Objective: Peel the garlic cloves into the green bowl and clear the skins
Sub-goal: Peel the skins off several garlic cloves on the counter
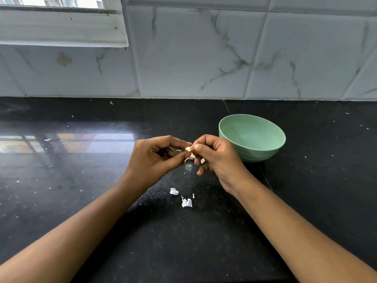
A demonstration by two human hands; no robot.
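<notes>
A pale garlic clove (188, 149) is pinched between the fingertips of my left hand (157, 158) and my right hand (214, 158), just above the black counter. Loose skin hangs under the clove, and most of the clove is hidden by my fingers. The green bowl (271, 148) stands on the counter right of my right hand, close to it, and its inside looks empty. Two white scraps of garlic skin (186, 202) lie on the counter below my hands, between my forearms.
The black stone counter (81, 190) carries small pale flecks scattered about. A marble-tiled wall (204, 58) rises behind it, with a window sill (61, 27) at the upper left.
</notes>
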